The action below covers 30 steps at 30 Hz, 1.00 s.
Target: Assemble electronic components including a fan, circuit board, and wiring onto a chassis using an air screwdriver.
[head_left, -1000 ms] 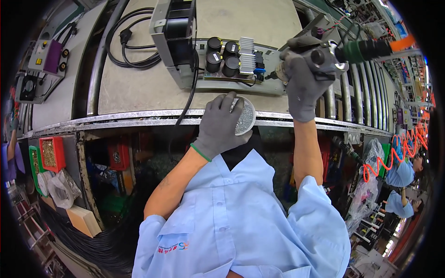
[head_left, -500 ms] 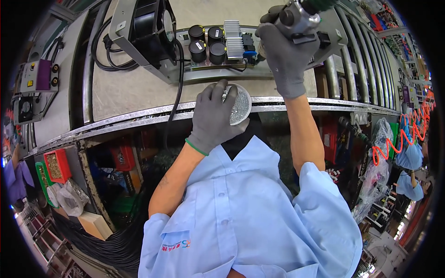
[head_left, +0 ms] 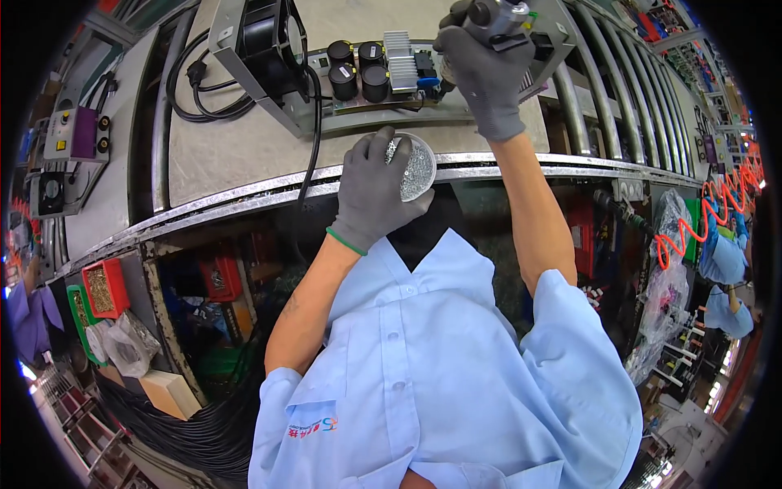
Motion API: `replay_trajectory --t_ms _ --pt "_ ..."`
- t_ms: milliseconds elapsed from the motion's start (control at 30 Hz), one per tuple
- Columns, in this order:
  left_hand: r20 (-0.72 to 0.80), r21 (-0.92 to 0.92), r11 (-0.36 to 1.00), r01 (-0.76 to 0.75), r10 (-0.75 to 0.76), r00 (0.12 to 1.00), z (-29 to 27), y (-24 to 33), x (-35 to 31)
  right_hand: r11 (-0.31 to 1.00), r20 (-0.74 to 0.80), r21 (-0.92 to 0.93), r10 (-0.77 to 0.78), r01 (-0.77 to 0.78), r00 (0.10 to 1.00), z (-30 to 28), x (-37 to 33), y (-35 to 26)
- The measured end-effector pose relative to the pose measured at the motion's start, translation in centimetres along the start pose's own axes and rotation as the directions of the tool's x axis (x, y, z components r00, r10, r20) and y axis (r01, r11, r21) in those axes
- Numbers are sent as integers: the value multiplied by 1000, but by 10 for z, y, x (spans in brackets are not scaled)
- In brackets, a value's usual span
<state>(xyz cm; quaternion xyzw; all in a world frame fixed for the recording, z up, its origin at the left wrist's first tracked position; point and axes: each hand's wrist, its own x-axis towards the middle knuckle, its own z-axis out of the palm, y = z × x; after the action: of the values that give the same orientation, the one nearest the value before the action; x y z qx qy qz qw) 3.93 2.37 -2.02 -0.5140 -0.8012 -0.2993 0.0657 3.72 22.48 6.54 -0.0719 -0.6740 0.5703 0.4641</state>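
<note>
In a grey glove, my left hand [head_left: 373,187] grips a round white bowl [head_left: 432,167] at the table's front edge. Small shiny metal screws [head_left: 416,173] fill the bowl, and my fingertips reach over its rim onto them. My gloved right hand [head_left: 486,77] is wrapped round a metallic power screwdriver [head_left: 497,18] at the right end of an open metal chassis [head_left: 366,121]. The driver's tip is hidden behind the hand. Inside the chassis stand several black capacitors [head_left: 357,69], a silver finned heat sink [head_left: 401,61] and a black fan [head_left: 273,49] at the left.
A black cable [head_left: 312,155] hangs over the table edge [head_left: 244,196] left of the bowl. Metal rollers [head_left: 607,106] run along the right. Red and green parts bins [head_left: 104,289] sit lower left. A red coiled hose [head_left: 688,232] hangs at right, with another person's blue sleeve [head_left: 721,257] beyond.
The right hand and driver have moved a little left and up in the picture. The chassis and bowl appear slightly shifted as the view moved; the left hand keeps its grip.
</note>
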Motion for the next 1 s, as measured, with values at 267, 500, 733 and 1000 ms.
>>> replay_trajectory --t_ms 267,500,733,1000 --pt "-74 -30 998 -51 48 996 -2 -3 -1 998 -40 56 -33 35 999 1 -4 -25" --pt "-80 -55 998 -31 27 996 0 -5 -5 935 23 320 157 -156 987 5 -47 -56" --pt "-52 -72 997 -20 16 999 0 -6 -3 952 61 185 235 -242 970 21 -65 -31" --pt "-21 -108 994 18 -20 1000 0 -7 -3 946 169 146 263 -288 950 23 -62 -26"
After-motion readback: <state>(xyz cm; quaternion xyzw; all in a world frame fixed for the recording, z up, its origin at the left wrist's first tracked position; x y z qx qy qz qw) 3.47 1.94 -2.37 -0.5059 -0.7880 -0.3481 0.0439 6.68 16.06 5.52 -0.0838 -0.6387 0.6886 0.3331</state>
